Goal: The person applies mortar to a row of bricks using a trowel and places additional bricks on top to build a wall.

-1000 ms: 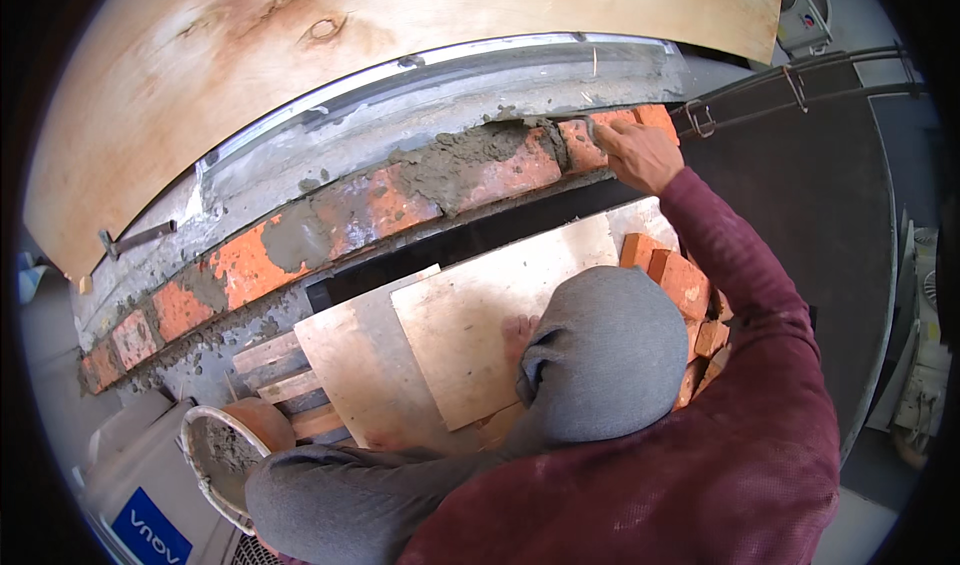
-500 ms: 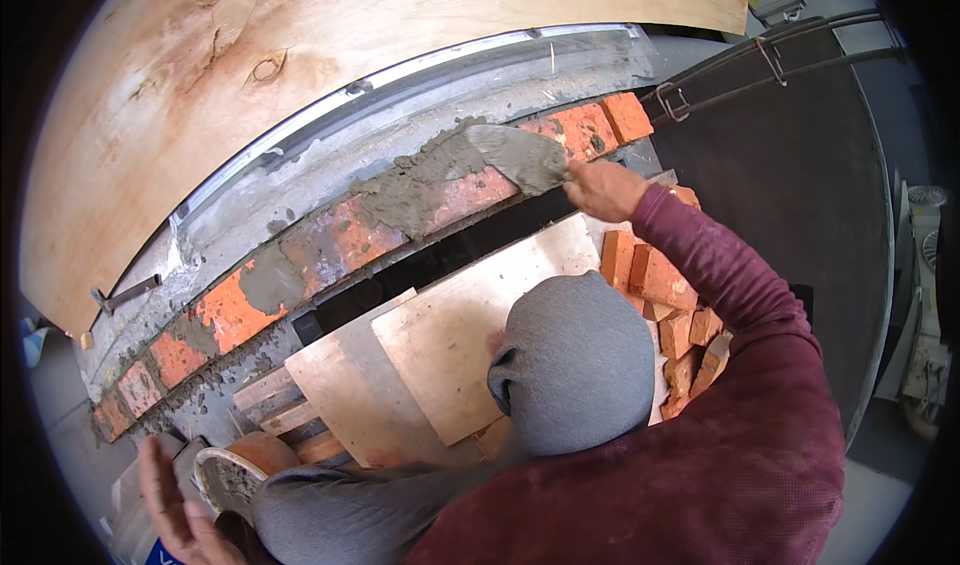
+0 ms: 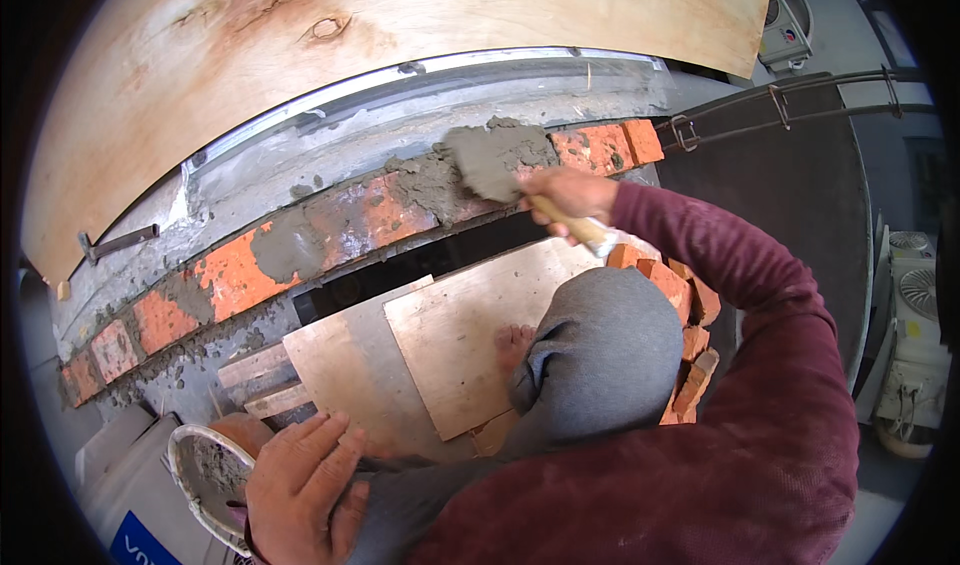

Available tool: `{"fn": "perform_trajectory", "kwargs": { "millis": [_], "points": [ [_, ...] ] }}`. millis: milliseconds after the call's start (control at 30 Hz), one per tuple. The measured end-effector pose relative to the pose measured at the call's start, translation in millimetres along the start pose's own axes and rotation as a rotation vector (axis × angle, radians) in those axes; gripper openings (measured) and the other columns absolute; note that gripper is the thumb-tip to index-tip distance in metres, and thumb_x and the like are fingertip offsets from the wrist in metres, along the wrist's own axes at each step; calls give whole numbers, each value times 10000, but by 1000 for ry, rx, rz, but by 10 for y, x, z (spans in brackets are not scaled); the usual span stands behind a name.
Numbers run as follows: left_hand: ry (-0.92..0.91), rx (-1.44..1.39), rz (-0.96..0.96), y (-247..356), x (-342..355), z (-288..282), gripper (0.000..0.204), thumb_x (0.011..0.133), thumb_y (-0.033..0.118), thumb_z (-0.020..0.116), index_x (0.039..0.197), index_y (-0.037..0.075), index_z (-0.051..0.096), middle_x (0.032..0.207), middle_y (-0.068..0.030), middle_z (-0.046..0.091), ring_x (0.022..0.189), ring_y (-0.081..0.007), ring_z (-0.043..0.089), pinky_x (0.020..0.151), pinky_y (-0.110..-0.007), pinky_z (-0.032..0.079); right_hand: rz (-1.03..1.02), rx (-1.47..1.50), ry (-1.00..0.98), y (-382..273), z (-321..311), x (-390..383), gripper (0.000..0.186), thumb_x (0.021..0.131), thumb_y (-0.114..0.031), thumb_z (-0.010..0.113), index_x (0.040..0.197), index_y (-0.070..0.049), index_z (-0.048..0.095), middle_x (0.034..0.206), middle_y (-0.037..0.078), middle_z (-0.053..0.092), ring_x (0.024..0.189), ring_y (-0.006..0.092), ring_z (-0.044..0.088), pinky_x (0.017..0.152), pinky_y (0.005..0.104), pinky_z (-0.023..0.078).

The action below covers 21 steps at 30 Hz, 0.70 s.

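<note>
Trowel (image 3: 497, 160) lower, over mortared bricks (image 3: 350, 225)

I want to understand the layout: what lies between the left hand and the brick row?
In the head view, stacked plywood boards lie between the left hand and the brick row, then a dark gap.

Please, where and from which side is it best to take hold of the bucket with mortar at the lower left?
Probably by the bucket rim on its right side, coming from above: the open mouth faces up, and the left hand already rests by that edge. No handle shows, and the left side runs toward the picture's edge. The right hand holds the trowel.
</note>
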State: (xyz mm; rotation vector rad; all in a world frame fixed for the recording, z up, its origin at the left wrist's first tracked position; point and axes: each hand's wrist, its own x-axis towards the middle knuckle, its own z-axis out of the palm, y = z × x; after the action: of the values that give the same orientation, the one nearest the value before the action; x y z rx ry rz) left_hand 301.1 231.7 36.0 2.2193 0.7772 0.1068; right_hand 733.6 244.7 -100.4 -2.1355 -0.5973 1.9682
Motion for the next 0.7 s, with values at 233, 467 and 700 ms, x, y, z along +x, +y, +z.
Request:
{"fn": "perform_trajectory", "kwargs": {
  "millis": [233,467,700],
  "points": [
    [10,-18,44,-52,-48,0,476,697,84,674,1166,5,663,1188,-203,645,1110,-414,606,953,-476,466,-341,-626,-116,-354,582,188,260,1007,-250,413,1004,-9,512,765,113,583,557,244,619,499,360,556],
    [82,-49,11,-93,-262,-48,444,693,73,671,1131,1,669,1168,-194,652,1084,-405,618,939,-468,476,-176,-1238,474,139,-506,-484,329,969,-249,458,1073,25,608,909,248,679,838,392,672,769,474,536],
    [98,-17,45,-133,-281,4,392,704,76,674,1091,15,669,1115,-174,661,1053,-384,628,897,-469,490,-285,-1772,841,-4,-821,-496,139,836,-109,589,908,-29,675,817,182,707,776,334,712,677,434,565]
  ]
}}
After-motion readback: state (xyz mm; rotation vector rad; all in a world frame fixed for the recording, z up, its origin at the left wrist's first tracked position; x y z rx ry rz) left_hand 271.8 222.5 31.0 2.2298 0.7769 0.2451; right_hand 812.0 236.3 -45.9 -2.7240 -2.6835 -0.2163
